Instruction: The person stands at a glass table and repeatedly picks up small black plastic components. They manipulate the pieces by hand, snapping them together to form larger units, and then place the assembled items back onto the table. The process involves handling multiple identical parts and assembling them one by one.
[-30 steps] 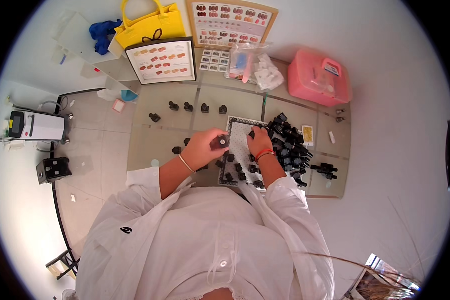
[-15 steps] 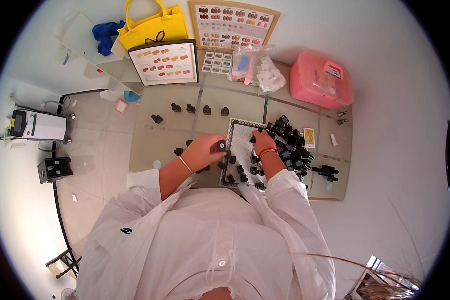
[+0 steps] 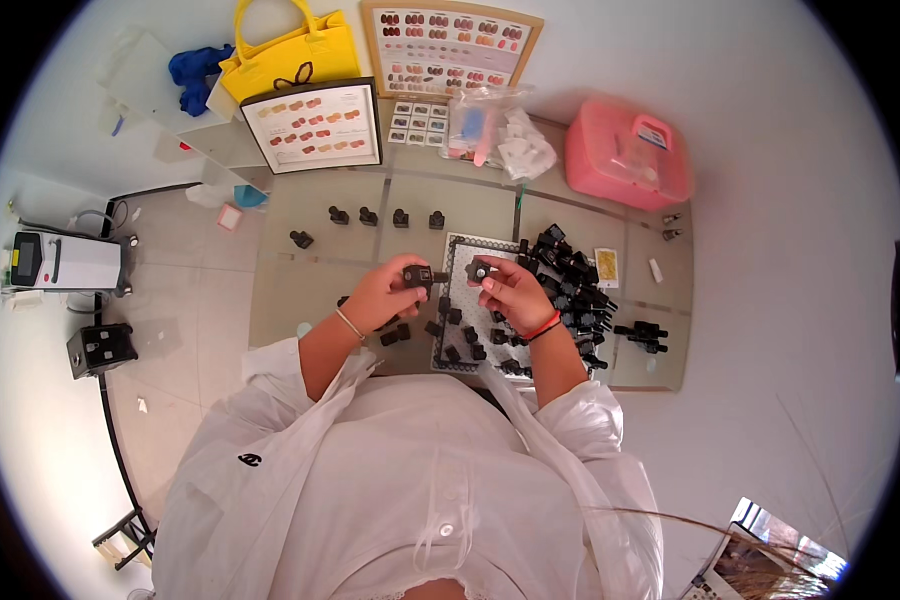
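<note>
My left hand is closed around a small black nail polish bottle, held over the left edge of the white dotted mat. Facing it, my right hand pinches another black nail polish bottle by its sides, above the mat. The two bottles are close together, with a narrow gap between them. On the mat's lower part several black bottles lie scattered. A heap of black bottles covers the mat's right side and spills past it.
Several bottles stand in a loose row at the table's far left. More bottles sit by my left wrist. Farther back are a pink case, plastic bags, framed colour charts and a yellow bag. A dark bottle group lies right.
My right hand has come up from the mat with a black nail polish bottle and turned toward my left hand. My left hand has moved slightly left and away from me with its bottle.
</note>
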A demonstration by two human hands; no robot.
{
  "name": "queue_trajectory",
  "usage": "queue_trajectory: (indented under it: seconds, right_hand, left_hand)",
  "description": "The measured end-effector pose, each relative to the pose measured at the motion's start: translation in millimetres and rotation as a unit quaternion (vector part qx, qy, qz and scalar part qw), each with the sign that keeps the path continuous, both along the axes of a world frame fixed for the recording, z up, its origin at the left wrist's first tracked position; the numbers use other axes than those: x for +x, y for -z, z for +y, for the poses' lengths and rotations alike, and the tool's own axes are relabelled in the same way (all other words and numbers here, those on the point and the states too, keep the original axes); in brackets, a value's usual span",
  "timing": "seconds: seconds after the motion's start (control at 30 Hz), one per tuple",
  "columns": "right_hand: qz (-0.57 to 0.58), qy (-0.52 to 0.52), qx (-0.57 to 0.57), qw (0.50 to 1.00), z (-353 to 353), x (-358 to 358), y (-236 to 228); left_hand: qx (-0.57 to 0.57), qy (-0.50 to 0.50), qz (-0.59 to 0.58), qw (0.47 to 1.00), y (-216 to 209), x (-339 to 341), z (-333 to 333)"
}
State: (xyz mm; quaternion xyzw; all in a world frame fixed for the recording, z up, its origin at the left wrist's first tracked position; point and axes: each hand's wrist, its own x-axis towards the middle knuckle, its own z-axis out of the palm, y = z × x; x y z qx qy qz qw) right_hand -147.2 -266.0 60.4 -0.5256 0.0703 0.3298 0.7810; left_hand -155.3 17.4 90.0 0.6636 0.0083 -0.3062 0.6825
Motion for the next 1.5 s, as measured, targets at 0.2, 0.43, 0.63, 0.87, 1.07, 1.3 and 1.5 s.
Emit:
queue_trajectory:
  seconds: [0.2,0.43,0.63,0.87,1.07,1.3,1.5]
  right_hand:
    - [-0.029,0.049,0.029,0.998,7.6,-17.8,-12.7]
    - [0.051,0.118,0.073,0.989,2.2,-26.2,23.8]
    - [-0.117,0.14,-0.261,0.948,23.4,-28.7,7.4]
    - [-0.308,-0.01,-0.526,0.793,20.1,-32.9,33.8]
    - [-0.416,-0.063,-0.614,0.668,25.8,-41.6,40.4]
    - [-0.416,-0.148,-0.666,0.601,27.5,-43.8,55.1]
    - [-0.392,-0.187,-0.685,0.585,30.2,-45.1,49.2]
  left_hand:
    - [-0.149,-0.074,0.077,0.983,23.1,-4.1,9.0]
    - [-0.047,-0.06,0.083,0.994,29.3,-2.3,27.6]
    - [-0.02,-0.089,-0.047,0.995,42.9,-3.1,35.7]
    - [0.243,-0.085,-0.241,0.936,48.6,-2.7,57.8]
    - [0.364,0.029,-0.308,0.878,42.3,-14.7,64.6]
    - [0.468,0.119,-0.414,0.772,48.4,-24.8,61.9]
    - [0.507,0.171,-0.433,0.726,45.3,-24.6,54.0]
